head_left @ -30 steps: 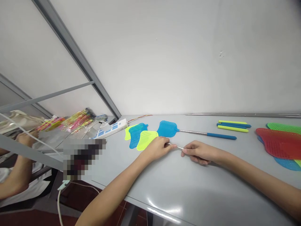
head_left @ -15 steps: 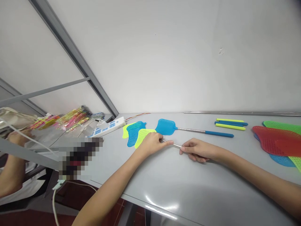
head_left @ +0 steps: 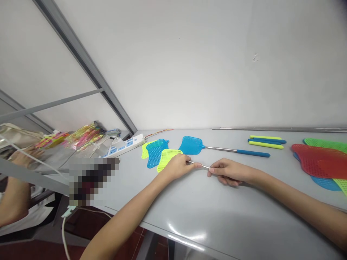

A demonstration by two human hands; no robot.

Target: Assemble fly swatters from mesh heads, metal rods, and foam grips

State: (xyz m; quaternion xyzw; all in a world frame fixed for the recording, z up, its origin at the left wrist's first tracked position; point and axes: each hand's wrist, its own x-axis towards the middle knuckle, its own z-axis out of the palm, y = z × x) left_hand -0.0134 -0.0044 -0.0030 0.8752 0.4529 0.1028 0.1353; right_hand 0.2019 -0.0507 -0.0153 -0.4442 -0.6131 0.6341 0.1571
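Note:
My left hand point(head_left: 177, 167) is closed around the neck of a yellow-green fly swatter head point(head_left: 166, 159), hiding where it meets a thin metal rod point(head_left: 204, 166). The thumb lies along that rod. My right hand point(head_left: 226, 172) pinches the rod's other end between thumb and fingertips. Behind my hands lies a blue fly swatter point(head_left: 190, 145) with a metal shaft and a blue grip point(head_left: 253, 153). A blue swatter head point(head_left: 156, 153) and another yellow-green head point(head_left: 145, 150), partly covered by it, are left of my left hand.
Several blue and yellow-green handle grips point(head_left: 267, 141) lie at the back right. Metal rods point(head_left: 284, 129) run along the wall. Coloured swatter heads point(head_left: 322, 162) are piled at right. A power strip point(head_left: 127, 143) sits at left, near another person's arm point(head_left: 16, 202) beyond the frame post.
Both hands hold nearly the same place and grip. The yellow-green head and my left hand have shifted very slightly to the right.

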